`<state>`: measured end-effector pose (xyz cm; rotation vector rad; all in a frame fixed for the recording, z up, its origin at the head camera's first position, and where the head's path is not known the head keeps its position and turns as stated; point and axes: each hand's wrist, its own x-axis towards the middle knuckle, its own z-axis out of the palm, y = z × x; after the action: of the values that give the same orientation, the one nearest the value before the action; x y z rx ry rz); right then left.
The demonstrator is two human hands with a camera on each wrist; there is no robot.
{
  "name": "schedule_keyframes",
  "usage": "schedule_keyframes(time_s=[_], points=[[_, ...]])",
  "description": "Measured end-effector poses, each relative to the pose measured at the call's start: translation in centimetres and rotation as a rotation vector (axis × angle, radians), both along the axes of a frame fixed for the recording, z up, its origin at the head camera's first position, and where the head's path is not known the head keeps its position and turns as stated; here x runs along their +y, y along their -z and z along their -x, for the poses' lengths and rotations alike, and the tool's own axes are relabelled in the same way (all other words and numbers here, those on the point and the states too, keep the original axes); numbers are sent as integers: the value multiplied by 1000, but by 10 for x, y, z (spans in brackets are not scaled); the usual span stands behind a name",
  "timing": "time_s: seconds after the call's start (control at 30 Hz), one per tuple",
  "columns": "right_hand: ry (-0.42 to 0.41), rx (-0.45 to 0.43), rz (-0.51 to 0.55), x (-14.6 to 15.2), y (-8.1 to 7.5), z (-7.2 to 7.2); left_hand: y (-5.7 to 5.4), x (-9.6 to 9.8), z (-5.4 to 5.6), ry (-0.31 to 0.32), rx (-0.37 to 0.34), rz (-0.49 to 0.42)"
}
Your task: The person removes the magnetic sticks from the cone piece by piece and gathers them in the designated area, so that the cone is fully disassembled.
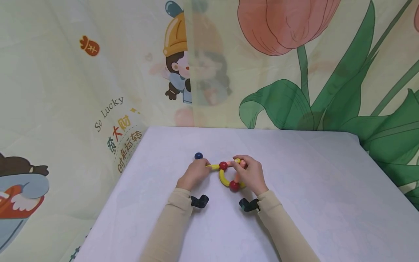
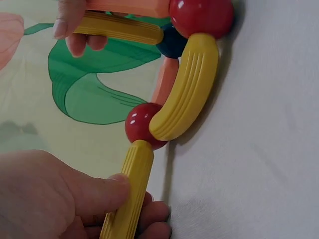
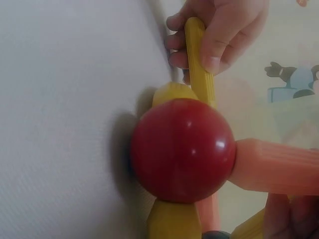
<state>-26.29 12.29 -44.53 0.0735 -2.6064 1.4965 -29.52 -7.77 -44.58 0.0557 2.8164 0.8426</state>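
The left hand (image 1: pixel 195 174) pinches the lower yellow stick (image 2: pixel 133 174), the right hand (image 1: pixel 254 174) the upright yellow stick (image 2: pixel 127 30); avoid twisting the red ball (image 1: pixel 223 166) between.

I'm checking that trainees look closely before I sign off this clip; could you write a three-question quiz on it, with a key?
1. What does the left hand pinch?
A) a red ball
B) a straight yellow stick
C) a pink stick

2. True or false: the two red balls touch each other.

3. Fill in the blank: in the head view, the loose ball just beyond the left hand is ____.

Key:
1. B
2. False; a curved yellow stick joins the red balls.
3. Dark blue
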Motion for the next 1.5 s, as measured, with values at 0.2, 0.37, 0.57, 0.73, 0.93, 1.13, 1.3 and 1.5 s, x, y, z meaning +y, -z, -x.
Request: schedule_keyframes(time_s=[0.2,0.37,0.57,0.73,0.93,1.13,1.3,1.5], points=[[-4,-10,2,-1,0,-1,6,-4,3,-32,-48,-71],[-4,-17,4,0,0,-2,4,-11,4,-50,-38,-89],[12,-10,-5,2,1,-1,-8,-17,2,5,38,-63],[1,-20,5,0,3,0,-15,-26,-3,-2,80,-60],[-5,-15,21,0,1,1,-14,-48,-6,54,112,-39],[-4,-27,33,1,0,2,-7,-70,-3,100,187,30],[-5,-38,38,2,1,2,-3,-85,-3,124,211,83],[-5,-22,26,2,1,3,1,-99,-3,96,209,123]])
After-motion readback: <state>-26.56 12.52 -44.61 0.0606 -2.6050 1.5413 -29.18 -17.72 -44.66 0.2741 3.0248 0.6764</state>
